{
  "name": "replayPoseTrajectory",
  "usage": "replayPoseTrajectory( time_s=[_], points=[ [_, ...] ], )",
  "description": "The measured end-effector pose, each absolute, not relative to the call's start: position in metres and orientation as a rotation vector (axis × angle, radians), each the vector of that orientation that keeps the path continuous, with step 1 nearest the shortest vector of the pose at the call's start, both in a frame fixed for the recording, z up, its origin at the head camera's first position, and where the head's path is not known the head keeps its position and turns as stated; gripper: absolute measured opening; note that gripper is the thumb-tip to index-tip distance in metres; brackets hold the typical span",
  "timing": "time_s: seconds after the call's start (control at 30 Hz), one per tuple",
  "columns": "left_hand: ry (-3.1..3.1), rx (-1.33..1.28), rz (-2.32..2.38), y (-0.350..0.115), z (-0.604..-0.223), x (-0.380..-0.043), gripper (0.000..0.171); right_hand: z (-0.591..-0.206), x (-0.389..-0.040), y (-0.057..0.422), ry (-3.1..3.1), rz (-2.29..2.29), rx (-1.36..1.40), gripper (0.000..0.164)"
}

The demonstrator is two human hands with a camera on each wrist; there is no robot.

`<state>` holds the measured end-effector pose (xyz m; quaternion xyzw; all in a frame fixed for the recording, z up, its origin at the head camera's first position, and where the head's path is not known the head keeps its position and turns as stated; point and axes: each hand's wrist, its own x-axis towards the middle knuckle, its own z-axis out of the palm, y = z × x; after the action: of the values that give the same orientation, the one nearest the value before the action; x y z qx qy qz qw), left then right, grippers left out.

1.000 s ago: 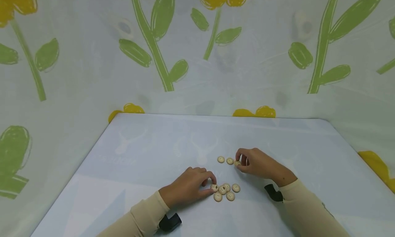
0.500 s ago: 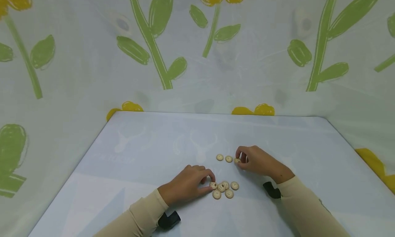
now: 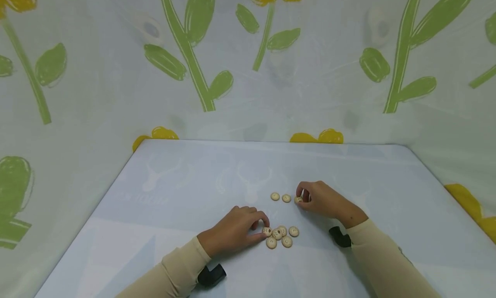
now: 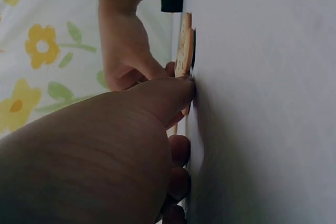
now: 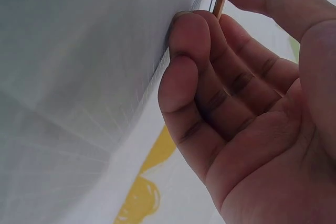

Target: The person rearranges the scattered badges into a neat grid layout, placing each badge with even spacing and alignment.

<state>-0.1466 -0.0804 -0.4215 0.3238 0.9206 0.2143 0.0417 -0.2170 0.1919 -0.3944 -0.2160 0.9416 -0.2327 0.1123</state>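
Observation:
My left hand (image 3: 238,230) pinches a small round wooden disc (image 3: 267,231) with dark markings between thumb and forefinger, at the left side of a loose cluster of similar discs (image 3: 286,241). Farther back, my right hand (image 3: 327,202) pinches another wooden disc (image 3: 298,200) at the right end of a short row. Two more discs (image 3: 275,196) lie to its left in that row. In the right wrist view only the thin edge of the disc (image 5: 219,3) shows beside the thumb. The left thumb partly hides the discs (image 4: 185,51) in the left wrist view.
The discs lie on a pale table (image 3: 193,169) with faint deer-head prints. A white curtain (image 3: 321,87) with green leaves and yellow flowers hangs behind it. A black device (image 3: 212,275) sits under the left wrist, another (image 3: 340,237) under the right.
The head view has shifted slightly, so the whole scene sits a little higher and further left. Both hands keep their pinch on the discs, with almost no movement over the table.

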Motion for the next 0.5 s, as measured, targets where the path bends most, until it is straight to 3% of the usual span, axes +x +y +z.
replayPoseTrajectory(
  time_s=[0.5],
  points=[
    [2.818,0.991,0.665,-0.0803,-0.4228,-0.1473,0.018,-0.3962,-0.2180,0.1910,2.756,-0.706,-0.606,0.012]
  ],
)
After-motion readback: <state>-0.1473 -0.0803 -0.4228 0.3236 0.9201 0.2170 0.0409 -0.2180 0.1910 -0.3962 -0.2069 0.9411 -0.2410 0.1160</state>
